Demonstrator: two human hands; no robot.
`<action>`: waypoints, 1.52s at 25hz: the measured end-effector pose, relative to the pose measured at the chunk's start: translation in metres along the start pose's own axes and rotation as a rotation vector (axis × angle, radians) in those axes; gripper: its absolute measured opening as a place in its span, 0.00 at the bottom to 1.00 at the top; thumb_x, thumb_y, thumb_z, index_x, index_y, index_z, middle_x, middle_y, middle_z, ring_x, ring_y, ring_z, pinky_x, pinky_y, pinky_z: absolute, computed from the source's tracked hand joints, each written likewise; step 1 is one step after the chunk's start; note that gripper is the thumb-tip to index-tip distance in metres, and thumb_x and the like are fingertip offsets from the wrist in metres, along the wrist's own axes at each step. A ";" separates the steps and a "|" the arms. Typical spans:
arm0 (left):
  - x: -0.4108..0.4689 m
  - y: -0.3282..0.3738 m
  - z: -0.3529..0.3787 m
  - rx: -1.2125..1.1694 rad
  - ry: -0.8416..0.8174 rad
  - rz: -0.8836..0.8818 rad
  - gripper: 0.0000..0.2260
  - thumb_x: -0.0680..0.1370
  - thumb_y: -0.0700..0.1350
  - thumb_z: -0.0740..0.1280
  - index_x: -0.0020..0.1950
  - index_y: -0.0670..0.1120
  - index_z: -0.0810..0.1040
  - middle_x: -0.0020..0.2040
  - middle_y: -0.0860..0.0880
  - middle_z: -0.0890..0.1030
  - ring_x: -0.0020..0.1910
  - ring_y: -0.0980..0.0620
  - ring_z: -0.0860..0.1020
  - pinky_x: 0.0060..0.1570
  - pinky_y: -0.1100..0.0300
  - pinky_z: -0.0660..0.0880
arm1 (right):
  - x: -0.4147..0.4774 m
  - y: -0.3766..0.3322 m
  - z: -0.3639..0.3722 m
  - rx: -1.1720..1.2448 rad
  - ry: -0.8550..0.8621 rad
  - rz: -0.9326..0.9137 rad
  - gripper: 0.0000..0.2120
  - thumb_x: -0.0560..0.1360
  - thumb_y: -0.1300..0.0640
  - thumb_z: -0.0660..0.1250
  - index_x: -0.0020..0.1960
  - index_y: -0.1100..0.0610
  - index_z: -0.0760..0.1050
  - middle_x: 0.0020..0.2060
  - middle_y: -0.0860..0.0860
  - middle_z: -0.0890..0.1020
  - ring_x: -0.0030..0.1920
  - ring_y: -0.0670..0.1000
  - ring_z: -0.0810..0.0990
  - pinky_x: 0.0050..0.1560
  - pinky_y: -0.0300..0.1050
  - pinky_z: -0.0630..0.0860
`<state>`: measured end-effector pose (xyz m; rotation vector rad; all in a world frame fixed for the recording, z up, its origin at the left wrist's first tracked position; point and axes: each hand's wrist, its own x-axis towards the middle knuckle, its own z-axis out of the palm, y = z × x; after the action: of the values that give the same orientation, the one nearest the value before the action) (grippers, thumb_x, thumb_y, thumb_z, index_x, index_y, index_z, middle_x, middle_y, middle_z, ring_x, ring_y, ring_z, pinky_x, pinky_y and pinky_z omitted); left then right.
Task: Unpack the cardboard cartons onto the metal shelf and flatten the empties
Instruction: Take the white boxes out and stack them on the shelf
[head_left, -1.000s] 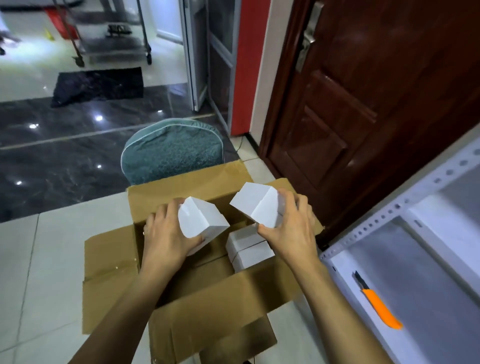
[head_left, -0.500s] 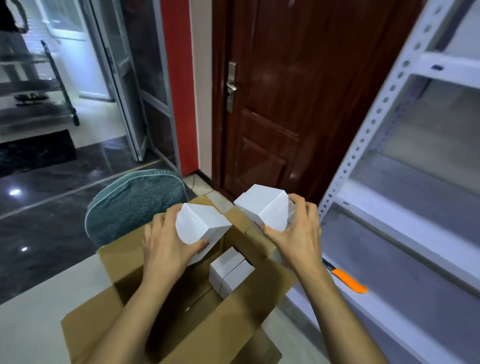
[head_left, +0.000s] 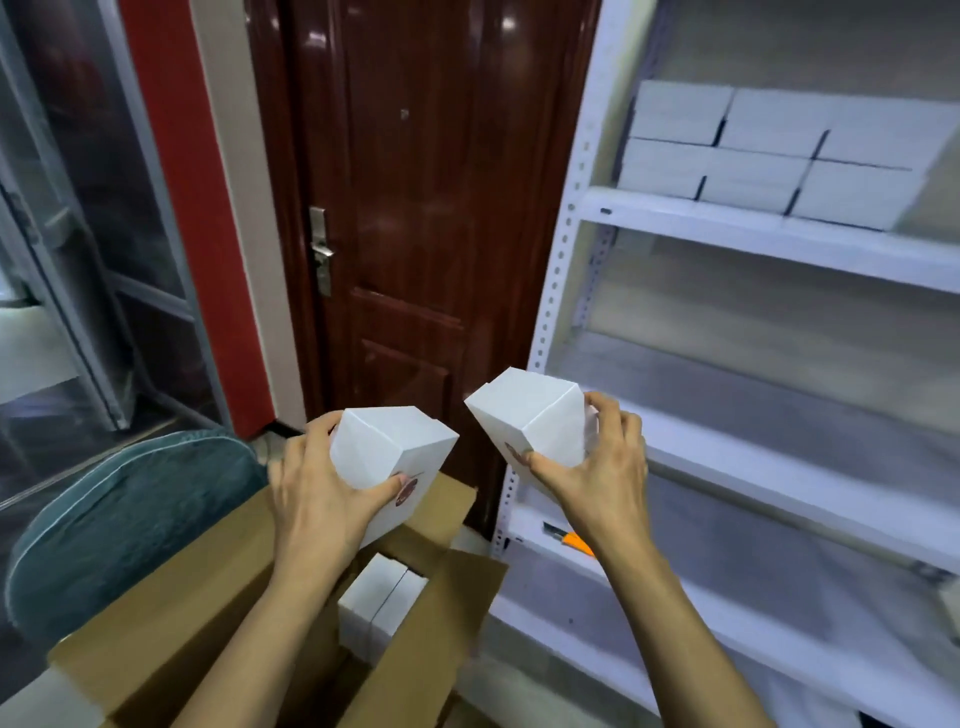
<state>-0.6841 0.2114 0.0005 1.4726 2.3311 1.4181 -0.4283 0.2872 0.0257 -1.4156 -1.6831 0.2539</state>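
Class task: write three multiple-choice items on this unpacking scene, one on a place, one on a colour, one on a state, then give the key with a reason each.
1. Where does the orange knife lie?
A. on a low shelf of the metal shelf
B. in the carton
C. on the cushion

2. What colour are the boxes stacked on the upper shelf?
A. brown
B. white
C. red

3. What is the state of the cardboard carton?
A. flattened
B. taped shut
C. open, boxes inside

Key: 1 A, it rests on the shelf board behind the right hand. 2 B, all are white. 3 C, flaps stand open over white boxes.
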 end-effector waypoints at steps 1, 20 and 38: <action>-0.001 0.009 0.003 -0.024 -0.009 0.022 0.40 0.62 0.57 0.82 0.69 0.55 0.66 0.63 0.46 0.73 0.63 0.42 0.68 0.60 0.40 0.71 | 0.000 0.004 -0.012 0.001 0.028 0.013 0.42 0.62 0.38 0.78 0.70 0.43 0.62 0.61 0.46 0.68 0.63 0.51 0.70 0.61 0.62 0.76; -0.046 0.254 0.065 -0.325 -0.044 0.289 0.39 0.63 0.53 0.82 0.70 0.55 0.67 0.62 0.48 0.72 0.62 0.44 0.66 0.59 0.46 0.68 | 0.031 0.077 -0.259 0.020 0.389 0.070 0.42 0.57 0.30 0.71 0.69 0.40 0.65 0.60 0.41 0.67 0.61 0.50 0.72 0.62 0.58 0.76; -0.096 0.484 0.108 -0.517 0.098 0.452 0.40 0.63 0.59 0.80 0.70 0.56 0.67 0.62 0.48 0.74 0.59 0.47 0.67 0.59 0.46 0.71 | 0.106 0.156 -0.461 0.052 0.624 -0.057 0.41 0.63 0.42 0.81 0.69 0.45 0.65 0.61 0.46 0.68 0.62 0.53 0.73 0.61 0.56 0.76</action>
<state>-0.2449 0.2761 0.2415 1.8384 1.5273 2.0325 0.0190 0.2583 0.2433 -1.2366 -1.1867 -0.1664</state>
